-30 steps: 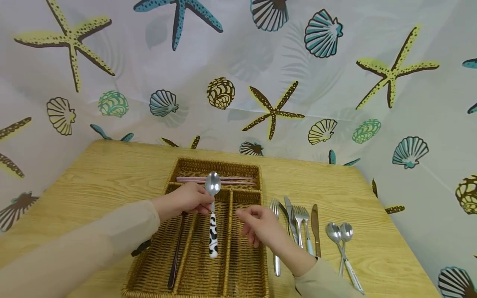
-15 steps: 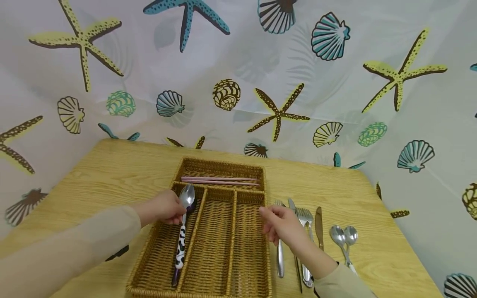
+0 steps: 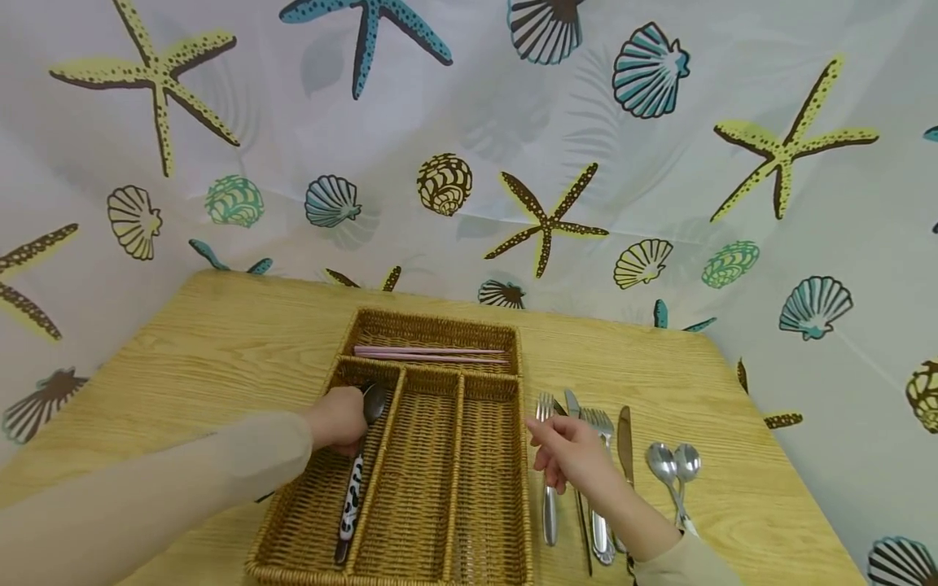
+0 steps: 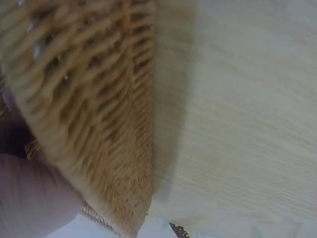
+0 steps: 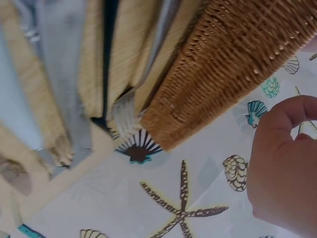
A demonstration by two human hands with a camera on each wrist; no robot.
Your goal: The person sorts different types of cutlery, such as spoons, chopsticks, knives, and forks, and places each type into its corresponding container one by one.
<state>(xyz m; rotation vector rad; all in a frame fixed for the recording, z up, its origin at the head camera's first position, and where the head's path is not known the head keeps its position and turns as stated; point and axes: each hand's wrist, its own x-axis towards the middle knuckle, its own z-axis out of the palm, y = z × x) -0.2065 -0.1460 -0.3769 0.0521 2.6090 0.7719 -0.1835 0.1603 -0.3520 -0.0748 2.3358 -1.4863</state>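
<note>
My left hand reaches into the left compartment of the wicker cutlery tray and grips the neck of a spoon with a black-and-white spotted handle. The spoon's bowl is hidden by the hand. Under and beside it lies a dark spoon, its handle end showing below the spotted one. In the left wrist view the tray's woven side covers most of the fingers. My right hand hovers with loosely bent fingers, holding nothing, just right of the tray and over a silver fork.
Pink chopsticks lie in the tray's back compartment. Right of the tray are more forks, knives including a brown one, and two crossed spoons on the wooden table. A patterned cloth stands behind.
My left hand has carried the spotted spoon from over the middle compartment leftward, then down into the left compartment onto the dark spoon. My right hand has shifted right, away from the tray.
</note>
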